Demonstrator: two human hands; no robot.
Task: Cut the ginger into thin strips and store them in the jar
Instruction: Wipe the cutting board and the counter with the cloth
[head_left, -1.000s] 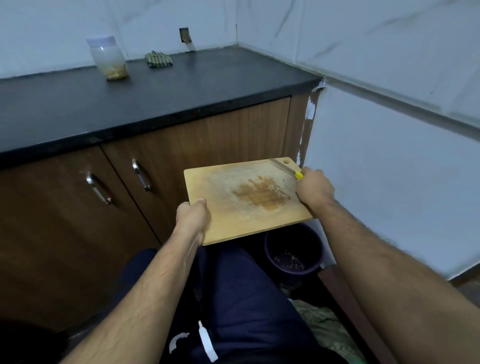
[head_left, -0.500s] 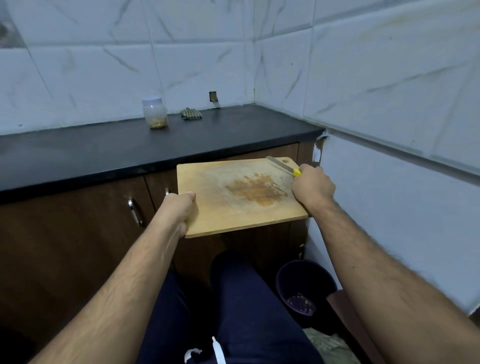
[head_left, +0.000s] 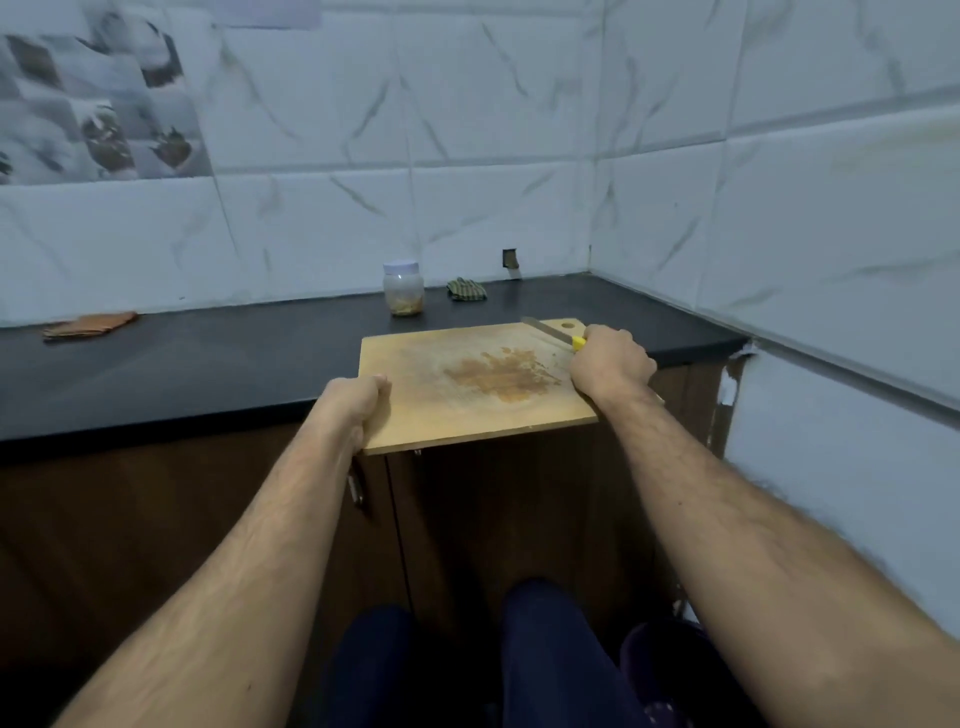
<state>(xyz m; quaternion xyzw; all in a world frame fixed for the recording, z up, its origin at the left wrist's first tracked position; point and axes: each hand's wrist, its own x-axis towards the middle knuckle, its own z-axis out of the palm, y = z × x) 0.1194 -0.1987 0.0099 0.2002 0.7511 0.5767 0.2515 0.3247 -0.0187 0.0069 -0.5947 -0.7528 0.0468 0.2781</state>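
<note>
White marble-patterned wall tiles (head_left: 467, 130) rise behind a black countertop (head_left: 208, 364) that runs across the frame above brown cabinet doors (head_left: 156, 545). A person in dark blue trousers (head_left: 545, 649) holds a wooden cutting board (head_left: 441, 415) over the counter's front edge, just right of centre. The board is bare of ginger pieces; a brownish-orange stain (head_left: 504, 374) marks its middle. The left hand (head_left: 353, 405) grips the board's edge at 9 o'clock, fingers curled under it and thumb on top. The right hand (head_left: 610, 364) closes around the board's edge at 3 o'clock, pinning a yellow-handled knife (head_left: 553, 334) against the wood, the blade pointing to 10 o'clock. The jar (head_left: 403, 288), lid on and with yellowish strips at its bottom, stands on the counter at 12 o'clock from the board, well apart from it. A green cloth (head_left: 467, 289) lies just to the jar's right; an orange cloth (head_left: 88, 325) lies far off at 9 o'clock.
</note>
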